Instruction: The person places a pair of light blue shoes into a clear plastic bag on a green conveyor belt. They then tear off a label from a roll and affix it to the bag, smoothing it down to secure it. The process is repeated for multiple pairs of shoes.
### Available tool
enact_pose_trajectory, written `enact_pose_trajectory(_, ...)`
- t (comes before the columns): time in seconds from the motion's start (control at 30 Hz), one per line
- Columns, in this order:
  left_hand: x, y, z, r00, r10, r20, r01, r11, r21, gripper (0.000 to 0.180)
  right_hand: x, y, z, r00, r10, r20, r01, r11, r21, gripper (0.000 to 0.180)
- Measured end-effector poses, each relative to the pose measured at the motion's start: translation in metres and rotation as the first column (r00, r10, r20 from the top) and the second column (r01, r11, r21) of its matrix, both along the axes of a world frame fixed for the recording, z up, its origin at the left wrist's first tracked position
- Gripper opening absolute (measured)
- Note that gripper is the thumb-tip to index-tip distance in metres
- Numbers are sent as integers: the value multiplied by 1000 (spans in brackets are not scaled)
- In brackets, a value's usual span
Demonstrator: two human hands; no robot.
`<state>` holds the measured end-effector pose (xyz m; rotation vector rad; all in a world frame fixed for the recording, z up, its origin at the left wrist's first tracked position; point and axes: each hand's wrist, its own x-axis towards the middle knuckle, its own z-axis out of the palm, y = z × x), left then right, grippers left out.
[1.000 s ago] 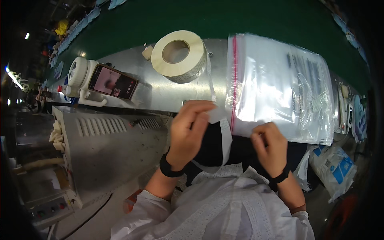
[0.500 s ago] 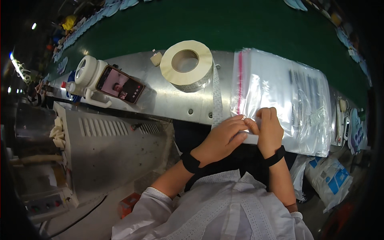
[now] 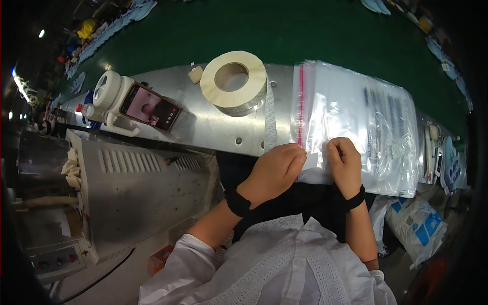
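Left hand (image 3: 274, 170): fingers curled, pinching a small white label (image 3: 310, 160) at the near edge of the plastic bags.
Right hand (image 3: 344, 163): fingers bent down on the same edge; it seems to press the label, though the grip is partly hidden.
Plastic bags (image 3: 356, 122): a clear stack with a red seal strip, lying flat on the metal worktop (image 3: 203, 127).
Label roll (image 3: 233, 81): left of the bags, its strip trailing toward the hands.
Phone (image 3: 150, 107): propped further left.

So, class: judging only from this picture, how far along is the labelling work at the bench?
Done: nothing tells how many bags are finished. In hand: left hand and right hand press a small white label at the near edge of the clear bag stack. Left: the label roll is thick.
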<state>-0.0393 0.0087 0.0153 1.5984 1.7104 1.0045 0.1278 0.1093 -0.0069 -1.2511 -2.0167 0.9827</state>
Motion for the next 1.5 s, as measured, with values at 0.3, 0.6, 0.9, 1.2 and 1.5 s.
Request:
enact_pose_trajectory(0.3, 11, 16, 4, 974, -179, -137, 194, 974, 112, 43, -2, -9, 13, 1000, 29, 1, -29, 985, 170, 8)
enact_pose_trajectory(0.6, 7, 7, -13, 985, -171, -5, 171, 984, 43, 46, -9, -13, 3, 906, -157, 393, 4, 932, 363, 19)
enact_pose_trajectory(0.9, 5, 17, -8, 990, -44, 133, 25, 990, 140, 36, 8, 1, -1, 976, -61, 208, 4, 964, 265, 10)
enact_pose_trajectory(1.2, 23, 93, -25, -154, 220, 963, 211, 960, -186, 26, 24, 4, 4, 989, -94, -111, 72, 981, -183, 16)
enact_pose_trajectory(1.5, 48, 130, -77, 766, 37, 641, 164, 954, -251, 21, 35, 2, 20, 979, 14, -201, -7, 999, 35, 15)
